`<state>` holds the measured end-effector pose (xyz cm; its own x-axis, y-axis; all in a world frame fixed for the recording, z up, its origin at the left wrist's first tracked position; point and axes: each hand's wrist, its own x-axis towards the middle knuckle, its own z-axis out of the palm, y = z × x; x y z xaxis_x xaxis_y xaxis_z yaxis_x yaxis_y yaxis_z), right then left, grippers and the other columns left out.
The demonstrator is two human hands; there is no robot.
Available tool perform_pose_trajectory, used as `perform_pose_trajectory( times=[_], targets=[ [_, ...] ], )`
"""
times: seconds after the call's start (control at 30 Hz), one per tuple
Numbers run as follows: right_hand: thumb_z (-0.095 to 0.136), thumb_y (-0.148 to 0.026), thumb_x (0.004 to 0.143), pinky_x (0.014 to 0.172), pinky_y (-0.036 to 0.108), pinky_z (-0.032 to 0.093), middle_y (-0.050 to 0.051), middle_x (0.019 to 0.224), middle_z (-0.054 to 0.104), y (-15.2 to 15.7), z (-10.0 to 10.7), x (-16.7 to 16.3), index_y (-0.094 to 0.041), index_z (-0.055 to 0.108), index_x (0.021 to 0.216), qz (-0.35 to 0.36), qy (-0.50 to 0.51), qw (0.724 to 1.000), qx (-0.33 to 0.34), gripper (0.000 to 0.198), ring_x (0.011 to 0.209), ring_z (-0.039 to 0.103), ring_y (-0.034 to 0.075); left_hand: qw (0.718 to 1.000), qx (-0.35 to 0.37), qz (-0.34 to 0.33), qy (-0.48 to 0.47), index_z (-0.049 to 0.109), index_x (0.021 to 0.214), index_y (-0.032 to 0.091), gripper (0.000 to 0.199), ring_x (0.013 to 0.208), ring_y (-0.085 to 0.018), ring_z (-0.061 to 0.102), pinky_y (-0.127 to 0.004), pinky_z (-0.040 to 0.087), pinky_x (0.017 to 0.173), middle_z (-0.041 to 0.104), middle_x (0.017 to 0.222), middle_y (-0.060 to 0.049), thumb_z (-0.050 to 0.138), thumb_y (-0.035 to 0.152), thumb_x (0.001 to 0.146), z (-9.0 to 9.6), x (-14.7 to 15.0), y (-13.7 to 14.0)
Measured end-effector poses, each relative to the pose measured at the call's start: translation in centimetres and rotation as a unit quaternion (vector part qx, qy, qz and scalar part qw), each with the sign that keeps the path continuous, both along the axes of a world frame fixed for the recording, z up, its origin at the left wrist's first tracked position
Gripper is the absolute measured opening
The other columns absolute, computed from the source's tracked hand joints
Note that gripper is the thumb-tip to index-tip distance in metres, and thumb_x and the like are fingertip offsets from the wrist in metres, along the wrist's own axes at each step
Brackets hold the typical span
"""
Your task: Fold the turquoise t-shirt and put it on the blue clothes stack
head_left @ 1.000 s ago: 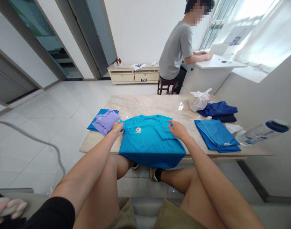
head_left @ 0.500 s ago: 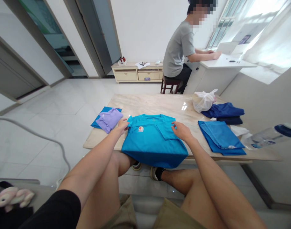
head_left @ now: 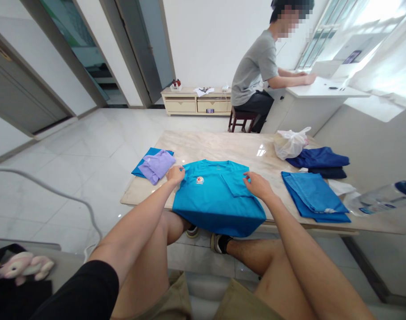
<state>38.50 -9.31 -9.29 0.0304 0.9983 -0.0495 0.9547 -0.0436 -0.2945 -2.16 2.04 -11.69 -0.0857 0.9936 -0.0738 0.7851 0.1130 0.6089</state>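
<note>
While a turquoise shirt point(head_left: 212, 195) is lying front up across the near side of the marble-topped table point(head_left: 219, 144), its lower part is folding over the near edge and hanging above the person's shoes point(head_left: 215, 243). A sleeve is lying folded inward across the shirt on the right. The left hand point(head_left: 176, 174) is bending its fingers together at the shirt's left edge; whether they are pinching cloth, I cannot tell. The right hand point(head_left: 259, 184) is hovering at the opposite edge, fingers loosely curled and parted, apparently gripping nothing; whether the tips are touching cloth is unclear.

Beyond the collar, a broad stretch of pale marble is running to the far edge. To the left, room is narrowing: a purple garment point(head_left: 157, 165) is resting on a folded blue cloth point(head_left: 139, 166) at the table's left edge, just beside the left hand. To the right, a strip of marble is separating the shirt from a folded blue garment point(head_left: 314, 193). Behind that, a plastic bag point(head_left: 291, 143) and dark blue clothes point(head_left: 323, 156) are crowding the far right corner, while a clear bottle point(head_left: 378, 201) is taking up the right end.
</note>
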Motion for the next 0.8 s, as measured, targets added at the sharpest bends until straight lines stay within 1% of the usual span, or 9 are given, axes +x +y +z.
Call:
perform_pose_trajectory(
  times=[0.13,0.27,0.43,0.53,0.67,0.8],
  targets=[
    [0.052,-0.031,0.113,0.100,0.038,0.056,0.014,0.142,0.075,-0.03,-0.15,0.18,-0.017,0.070,0.145,0.006,-0.002,1.000,0.009,0.040,0.127,0.072,0.031,1.000,0.001,-0.002,0.029,0.089,0.110,0.019,0.027,0.123,-0.033,0.077,-0.037,0.054,0.109,0.086,0.125,-0.014,0.082,0.036,0.091,-0.23,0.45,-0.10],
    [0.052,-0.031,0.112,0.101,0.038,0.056,0.015,0.142,0.075,0.02,-0.42,0.41,-0.018,0.071,0.144,0.004,-0.006,1.000,0.022,0.039,0.127,0.071,0.031,1.000,0.011,-0.001,0.025,0.088,0.118,0.018,0.028,0.120,-0.030,0.078,-0.035,0.055,0.110,0.085,0.128,-0.013,0.078,0.027,0.093,-0.47,0.54,0.06],
    [0.053,-0.031,0.112,0.101,0.039,0.057,0.016,0.141,0.075,0.05,-0.56,0.53,-0.017,0.071,0.143,0.009,-0.002,1.000,0.022,0.039,0.126,0.072,0.031,0.999,0.028,0.012,0.025,0.084,0.127,0.015,0.039,0.128,-0.032,0.077,-0.039,0.054,0.116,0.082,0.137,-0.016,0.076,0.017,0.090,-0.38,0.29,0.47],
    [0.053,-0.032,0.113,0.100,0.039,0.057,0.015,0.143,0.074,0.03,-0.56,0.54,-0.017,0.071,0.143,0.007,0.000,1.000,0.016,0.038,0.126,0.072,0.031,0.999,0.033,0.014,0.025,0.081,0.134,0.013,0.046,0.134,-0.031,0.075,-0.039,0.053,0.119,0.079,0.142,-0.018,0.075,0.012,0.088,-0.38,0.35,0.53],
    [0.054,-0.033,0.113,0.100,0.036,0.056,0.015,0.143,0.074,-0.01,-0.50,0.54,-0.018,0.071,0.143,0.006,-0.001,1.000,0.010,0.038,0.127,0.072,0.030,0.999,0.037,0.011,0.033,0.076,0.139,0.011,0.053,0.141,-0.031,0.070,-0.039,0.050,0.123,0.075,0.149,-0.018,0.071,0.008,0.086,-0.43,0.50,0.38],
    [0.052,-0.034,0.114,0.100,0.035,0.056,0.015,0.144,0.074,-0.07,-0.35,0.53,-0.018,0.071,0.143,0.008,-0.005,1.000,0.004,0.038,0.128,0.071,0.029,0.998,0.040,-0.001,0.043,0.073,0.142,0.010,0.061,0.146,-0.033,0.065,-0.040,0.047,0.126,0.072,0.153,-0.020,0.070,0.004,0.081,-0.41,0.61,0.09]
  ],
)
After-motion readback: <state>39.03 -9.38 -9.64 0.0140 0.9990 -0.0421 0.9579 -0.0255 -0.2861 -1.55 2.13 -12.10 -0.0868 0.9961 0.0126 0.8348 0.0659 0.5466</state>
